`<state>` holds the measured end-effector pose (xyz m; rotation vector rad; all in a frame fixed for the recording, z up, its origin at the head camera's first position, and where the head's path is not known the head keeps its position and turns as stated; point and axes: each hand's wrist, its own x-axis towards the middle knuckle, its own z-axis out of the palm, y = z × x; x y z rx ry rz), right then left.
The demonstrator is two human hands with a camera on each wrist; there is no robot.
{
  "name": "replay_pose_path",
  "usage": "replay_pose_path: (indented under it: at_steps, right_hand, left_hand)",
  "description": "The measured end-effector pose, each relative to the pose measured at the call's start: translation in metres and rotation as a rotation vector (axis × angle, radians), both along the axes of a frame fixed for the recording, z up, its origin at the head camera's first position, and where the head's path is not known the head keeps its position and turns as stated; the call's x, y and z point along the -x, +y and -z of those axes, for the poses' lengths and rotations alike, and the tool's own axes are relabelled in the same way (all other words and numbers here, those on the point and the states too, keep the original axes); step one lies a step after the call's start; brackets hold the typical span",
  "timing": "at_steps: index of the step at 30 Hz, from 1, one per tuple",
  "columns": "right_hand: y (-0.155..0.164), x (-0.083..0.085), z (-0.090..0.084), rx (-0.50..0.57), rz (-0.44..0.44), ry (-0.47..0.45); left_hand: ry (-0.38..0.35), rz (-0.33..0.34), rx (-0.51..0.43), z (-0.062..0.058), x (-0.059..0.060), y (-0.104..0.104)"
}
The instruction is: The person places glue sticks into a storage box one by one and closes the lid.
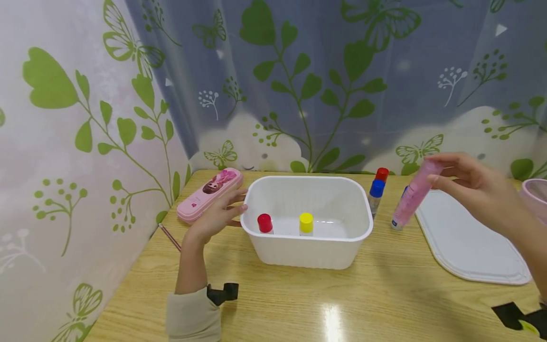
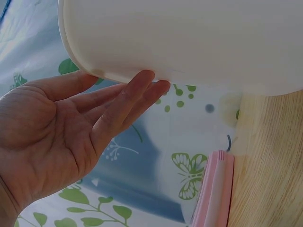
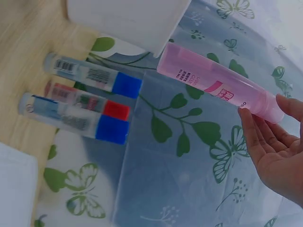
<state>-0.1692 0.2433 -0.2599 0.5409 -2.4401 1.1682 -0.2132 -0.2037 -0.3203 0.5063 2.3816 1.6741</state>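
Note:
A white plastic bin (image 1: 307,251) stands on the table, with a red-capped bottle (image 1: 265,223) and a yellow-capped bottle (image 1: 306,223) inside it. Against the bin's left rim rest the loosely extended fingers of my left hand (image 1: 218,213); its palm is bare in the left wrist view. My right hand (image 1: 474,185) pinches a translucent pink glue bottle (image 3: 213,82) near one end, between thumb and fingers. The bottle tilts, to the right of the bin. Beyond it, two blue-capped bottles (image 3: 106,78) and a red-capped one (image 3: 116,109) stand close together.
At the left lies a pink pencil case (image 1: 209,194) with a pencil (image 1: 170,237) in front of it. A white tray (image 1: 470,251) lies at the right, and a pink container (image 1: 534,190) is at the far right edge. A patterned curtain (image 1: 316,85) hangs behind the table.

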Motion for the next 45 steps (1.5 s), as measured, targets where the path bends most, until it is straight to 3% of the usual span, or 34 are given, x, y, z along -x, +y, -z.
replay_pose_path:
  at_steps: [8, 18, 29, 45]
  right_hand:
    - [-0.023, 0.004, -0.018, 0.001, -0.013, 0.008]
    - [-0.054, 0.01, -0.02, 0.033, -0.174, 0.029]
    - [-0.076, 0.019, 0.0, -0.009, -0.192, -0.007]
    - [-0.092, 0.027, 0.041, -0.018, -0.247, -0.089]
  left_hand:
    - [-0.009, -0.002, -0.002, -0.002, -0.001, 0.001]
    - [-0.004, 0.01, -0.005, -0.003, -0.001, 0.0]
    - [-0.013, -0.003, -0.014, -0.001, -0.001, 0.0]
    - [-0.014, -0.003, -0.017, 0.0, 0.0, -0.002]
